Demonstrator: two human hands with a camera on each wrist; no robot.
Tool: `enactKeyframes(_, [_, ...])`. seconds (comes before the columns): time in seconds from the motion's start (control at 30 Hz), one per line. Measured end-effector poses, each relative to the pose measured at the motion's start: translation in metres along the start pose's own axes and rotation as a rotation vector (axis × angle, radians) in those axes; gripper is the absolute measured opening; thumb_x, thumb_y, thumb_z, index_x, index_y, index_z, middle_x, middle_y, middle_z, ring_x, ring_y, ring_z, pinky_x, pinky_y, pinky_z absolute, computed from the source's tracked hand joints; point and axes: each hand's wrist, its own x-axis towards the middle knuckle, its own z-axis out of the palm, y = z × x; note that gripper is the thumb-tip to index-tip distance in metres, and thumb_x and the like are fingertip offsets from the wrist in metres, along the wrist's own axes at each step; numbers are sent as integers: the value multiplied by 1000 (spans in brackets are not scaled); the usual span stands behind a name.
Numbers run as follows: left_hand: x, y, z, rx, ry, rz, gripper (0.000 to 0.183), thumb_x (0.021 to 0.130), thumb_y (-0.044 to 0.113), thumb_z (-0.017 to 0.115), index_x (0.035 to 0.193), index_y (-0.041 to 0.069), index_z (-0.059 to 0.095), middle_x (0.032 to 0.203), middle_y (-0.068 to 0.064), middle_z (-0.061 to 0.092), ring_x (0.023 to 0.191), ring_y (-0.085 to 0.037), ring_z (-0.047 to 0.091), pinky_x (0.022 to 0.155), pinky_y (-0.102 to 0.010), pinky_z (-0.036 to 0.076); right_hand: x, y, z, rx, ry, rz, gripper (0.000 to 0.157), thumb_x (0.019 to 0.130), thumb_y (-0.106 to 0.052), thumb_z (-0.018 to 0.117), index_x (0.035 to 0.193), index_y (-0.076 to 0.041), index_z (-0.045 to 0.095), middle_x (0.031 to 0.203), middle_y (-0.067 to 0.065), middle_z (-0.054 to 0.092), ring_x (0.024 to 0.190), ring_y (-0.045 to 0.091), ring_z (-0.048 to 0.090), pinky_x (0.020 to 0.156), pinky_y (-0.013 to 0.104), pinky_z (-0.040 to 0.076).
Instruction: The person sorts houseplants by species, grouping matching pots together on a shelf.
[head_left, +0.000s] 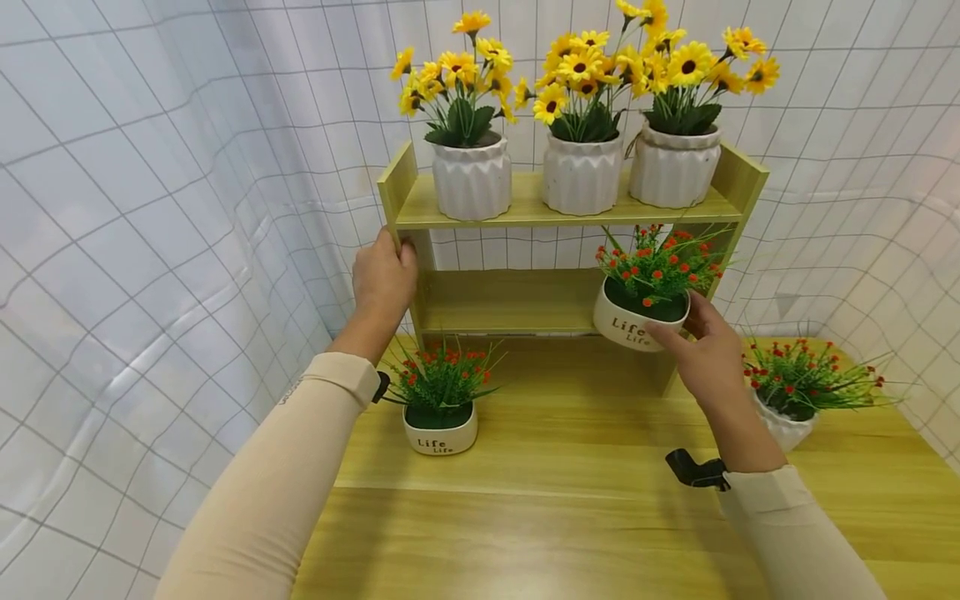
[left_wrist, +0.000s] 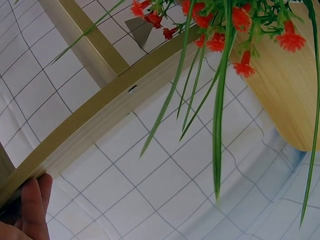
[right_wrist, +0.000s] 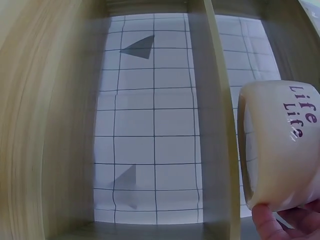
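In the head view my right hand (head_left: pixel 712 358) holds a cream oval flowerpot (head_left: pixel 618 323) marked "Life Life" by its right side, thumb at the front. Small red flowers and green leaves fill it. The pot is raised in front of the right part of the wooden shelf's (head_left: pixel 510 298) middle board. In the right wrist view the same pot (right_wrist: pixel 280 150) is beside that board's edge, with fingertips (right_wrist: pixel 263 220) against its wall. My left hand (head_left: pixel 384 279) grips the shelf's left side panel, and the left wrist view has its fingers (left_wrist: pixel 34 202) at the panel edge.
Three white fluted pots (head_left: pixel 472 179) of yellow flowers stand on the top board. A matching "Life" pot (head_left: pixel 441 433) sits on the wooden table (head_left: pixel 510 525) below my left forearm. A white pot (head_left: pixel 783 425) with red flowers stands right of my right wrist. Gridded curtain (head_left: pixel 135 250) surrounds the table.
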Motion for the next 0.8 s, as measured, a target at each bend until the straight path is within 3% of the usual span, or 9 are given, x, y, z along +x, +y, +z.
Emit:
enactKeyframes(0.2, [0, 0, -1, 3, -11, -12, 30, 105, 27, 44, 106, 0, 57, 97, -27, 68, 89, -44, 67, 69, -52, 52, 7, 2, 6, 9, 24, -4, 83, 90, -46, 71, 157, -19, 31, 146, 12, 49, 136, 30, 44, 100, 47, 44])
enactKeyframes(0.5, [0, 1, 0, 7, -4, -7, 29, 105, 26, 44, 105, 0, 57, 95, -27, 68, 89, -45, 67, 68, -52, 52, 16, 3, 10, 10, 58, 12, 83, 90, -49, 69, 157, -21, 29, 149, 11, 47, 137, 30, 43, 104, 51, 41])
enactKeyframes(0.8, [0, 0, 1, 8, 4, 1, 29, 105, 26, 44, 104, 0, 57, 93, -27, 68, 87, -44, 67, 68, -52, 51, 22, 2, 18, -12, 113, -17, 80, 93, -48, 66, 156, -14, 31, 150, 12, 45, 137, 28, 44, 106, 49, 40])
